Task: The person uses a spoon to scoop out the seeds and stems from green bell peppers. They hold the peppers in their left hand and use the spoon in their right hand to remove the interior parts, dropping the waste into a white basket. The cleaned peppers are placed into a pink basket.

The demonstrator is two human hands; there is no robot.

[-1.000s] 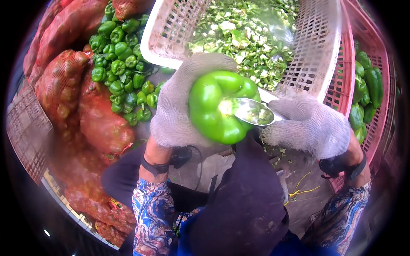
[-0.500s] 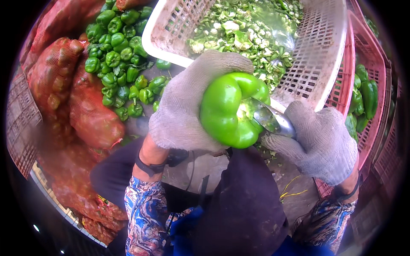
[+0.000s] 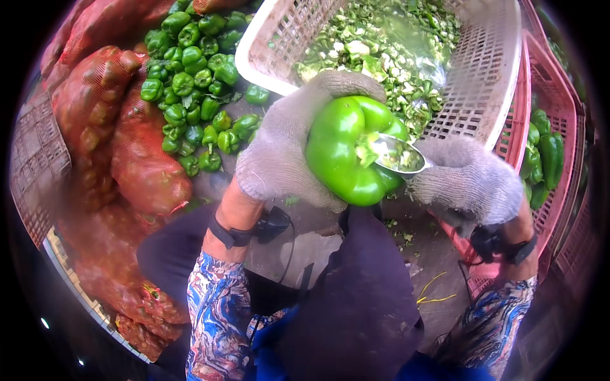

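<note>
My gloved left hand (image 3: pixel 283 143) is wrapped round a large, shiny green bell pepper (image 3: pixel 340 152), its stem end turned to the right. In my gloved right hand (image 3: pixel 473 181) is a metal spoon (image 3: pixel 401 157). The hollow of the spoon faces up, and its tip touches the pepper beside the pale stem (image 3: pixel 366 151). Most of the spoon's handle is hidden in the glove. Just beyond the pepper stands a white plastic crate (image 3: pixel 270 70) holding chopped green and whitish pepper scraps (image 3: pixel 375 60).
Whole green peppers (image 3: pixel 190 82) lie heaped on the floor at the far left. Red mesh sacks (image 3: pixel 149 152) fill the left side. To the right, a pink crate (image 3: pixel 569 95) holds more peppers (image 3: pixel 548 152). Yellow strands (image 3: pixel 435 289) lie on the floor near my right arm.
The spoon has turned from showing its rounded back to showing its hollow. My right hand has rolled with it and moved slightly up. The pepper stays in my left hand.
</note>
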